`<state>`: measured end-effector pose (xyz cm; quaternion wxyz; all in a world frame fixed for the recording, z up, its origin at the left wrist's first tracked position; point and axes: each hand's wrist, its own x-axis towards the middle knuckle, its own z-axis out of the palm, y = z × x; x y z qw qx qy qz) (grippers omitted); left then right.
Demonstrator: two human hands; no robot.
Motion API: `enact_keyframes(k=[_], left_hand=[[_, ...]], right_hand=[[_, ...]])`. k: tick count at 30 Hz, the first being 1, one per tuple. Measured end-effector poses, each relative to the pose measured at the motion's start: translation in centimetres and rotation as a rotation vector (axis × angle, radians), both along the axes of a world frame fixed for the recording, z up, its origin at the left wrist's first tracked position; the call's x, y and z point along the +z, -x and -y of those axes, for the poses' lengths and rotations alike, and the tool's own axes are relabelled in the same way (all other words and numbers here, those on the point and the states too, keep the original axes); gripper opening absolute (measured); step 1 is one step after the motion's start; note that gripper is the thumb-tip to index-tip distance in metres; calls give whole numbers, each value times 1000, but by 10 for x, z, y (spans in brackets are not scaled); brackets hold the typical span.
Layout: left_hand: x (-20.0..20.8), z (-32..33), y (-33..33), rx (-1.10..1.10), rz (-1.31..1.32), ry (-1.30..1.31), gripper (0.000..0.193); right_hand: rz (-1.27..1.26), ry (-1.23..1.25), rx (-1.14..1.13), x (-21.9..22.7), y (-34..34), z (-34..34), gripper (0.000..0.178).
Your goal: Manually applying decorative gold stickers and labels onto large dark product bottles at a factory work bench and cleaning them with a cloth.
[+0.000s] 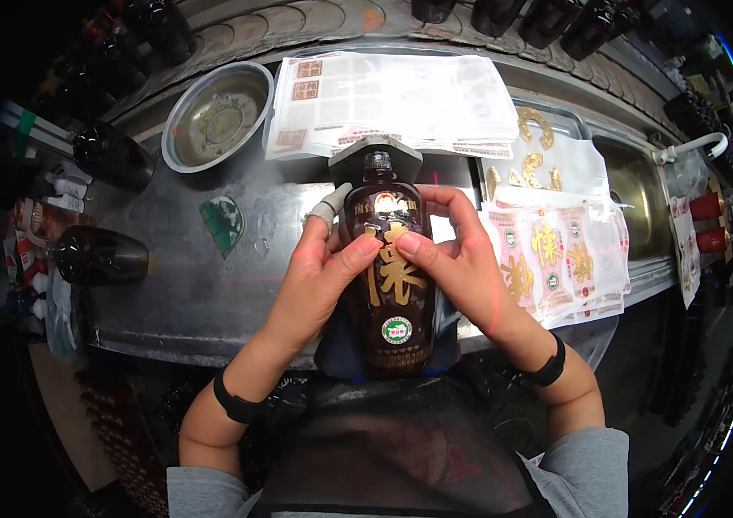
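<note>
A dark brown glass bottle point(382, 312) lies on its back in front of me, its open neck pointing away. Gold lettering point(390, 263) runs down its face, and a round green-and-white emblem point(396, 331) sits lower down. Its neck end lies against a grey angled rest point(401, 162). My left hand point(319, 276) is closed round the bottle's left side, one finger wearing a pale finger cot point(332, 201). From the other side my right hand point(461, 263) grips it. Both thumbs press on the gold lettering, their tips close together. The fingers under the bottle are hidden.
Stacked printed decal sheets point(392, 99) lie behind the bottle, with more gold-lettered sheets point(556, 259) at right. A metal basin point(168, 142) and green scrap point(222, 226) are at left, near dark bottles point(103, 256). Far right is a sink point(638, 186) with a white tap point(692, 148).
</note>
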<state>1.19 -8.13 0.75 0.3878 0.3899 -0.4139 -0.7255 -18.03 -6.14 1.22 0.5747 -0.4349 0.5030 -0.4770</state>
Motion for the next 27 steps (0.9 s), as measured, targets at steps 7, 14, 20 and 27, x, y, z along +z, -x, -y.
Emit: enact_keyframes(k=[7,14,20,27], left_hand=[[-1,0,1,7,-6,6,73],[9,2,4,11,-30,-23,69],[8,2,7,64,-2,-44,60],[7,2,11,62,-1,-30,53]], right_hand=[[9,-2,-3,1,-1,-1,64],[-14,-6,11,2,3,6,60],[-17,-24,-18,1,-3,7,51],[-31,10,-26,0,-1,6,49]])
